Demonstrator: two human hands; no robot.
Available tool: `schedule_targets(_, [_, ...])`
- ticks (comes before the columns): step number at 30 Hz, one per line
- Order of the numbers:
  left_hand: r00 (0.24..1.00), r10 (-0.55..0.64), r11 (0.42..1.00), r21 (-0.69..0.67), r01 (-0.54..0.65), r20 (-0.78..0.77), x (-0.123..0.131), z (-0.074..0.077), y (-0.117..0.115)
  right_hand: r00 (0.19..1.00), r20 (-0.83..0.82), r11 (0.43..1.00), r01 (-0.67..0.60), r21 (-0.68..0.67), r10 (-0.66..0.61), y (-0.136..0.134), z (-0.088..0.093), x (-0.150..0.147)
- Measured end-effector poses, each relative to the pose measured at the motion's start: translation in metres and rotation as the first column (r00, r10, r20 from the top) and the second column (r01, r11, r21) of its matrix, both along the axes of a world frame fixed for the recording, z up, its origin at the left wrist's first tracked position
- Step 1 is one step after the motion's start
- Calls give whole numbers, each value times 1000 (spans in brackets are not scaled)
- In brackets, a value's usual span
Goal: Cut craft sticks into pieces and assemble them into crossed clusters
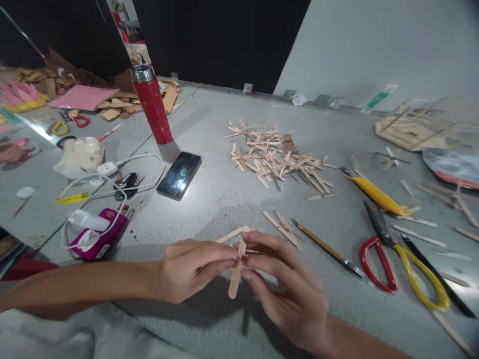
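My left hand [198, 269] and my right hand [286, 286] meet low in the middle of the head view. Between their fingertips is a wooden craft stick [235, 284], its rounded end pointing down toward me. A smaller piece of wood seems to lie across its upper part, mostly hidden by the fingers. The left thumb and forefinger pinch from one side, the right fingers from the other. Just beyond the hands, loose craft sticks [282, 230] rest on the grey table [209, 199]. To the right lies a craft knife [325, 247] with a tan handle.
Past the hands spreads a pile of stick pieces [277, 154]. Scissors [389, 239] and a yellow cutter [376, 192] lie right, near a wooden frame [407, 129]. Leftward are a phone [179, 174], a red flask [152, 104], keys [129, 185], cables and a purple box [101, 234].
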State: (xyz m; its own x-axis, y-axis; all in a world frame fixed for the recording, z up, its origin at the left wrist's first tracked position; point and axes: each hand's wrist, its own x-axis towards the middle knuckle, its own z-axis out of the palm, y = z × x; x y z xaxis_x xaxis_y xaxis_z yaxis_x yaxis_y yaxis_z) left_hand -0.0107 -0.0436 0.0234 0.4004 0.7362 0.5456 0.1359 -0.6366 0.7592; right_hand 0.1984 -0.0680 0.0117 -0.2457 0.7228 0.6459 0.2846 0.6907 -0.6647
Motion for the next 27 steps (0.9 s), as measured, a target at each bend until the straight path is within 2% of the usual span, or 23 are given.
schedule_targets(2, [996,21,979,-204,-2,92,3,0,-2,1000,-8,997,14,-79,-15,4,6,0])
schedule_targets(3, [986,16,941,-336,42,168,5,1,-2,1000,-13,994,7,-107,-8,6,9,1])
schedule_targets(4, [966,9,878,-465,116,259,6,2,-1,1000,-16,992,-9,-126,7,9,11,3])
schedule_targets(6, [915,13,689,-667,284,403,8,6,3,999,-21,989,-49,-141,46,14,16,7])
schedule_targets(8, [886,-29,505,-759,412,462,10,8,9,996,-15,984,-94,-151,93,19,19,12])
schedule_targets(9, [869,-54,436,-772,463,491,11,8,12,994,-7,981,-112,-158,112,20,21,14])
schedule_targets(11, [848,-36,367,-782,504,529,12,7,16,991,37,978,-119,-172,127,22,24,17])
schedule_targets(14, [823,31,345,-779,523,566,14,3,18,986,146,983,-58,-175,84,19,30,20])
schedule_targets(17, [818,60,331,-784,525,572,14,0,17,977,213,989,49,-141,-18,14,33,16])
schedule_targets(24, [816,61,292,-792,536,575,13,-1,16,945,189,963,270,7,-266,9,30,2])
schedule_targets(25, [813,61,288,-790,541,579,14,-1,16,950,178,965,261,5,-258,9,31,1])
schedule_targets(27, [816,64,278,-796,538,574,14,-1,16,976,147,981,177,-82,-163,8,33,0])
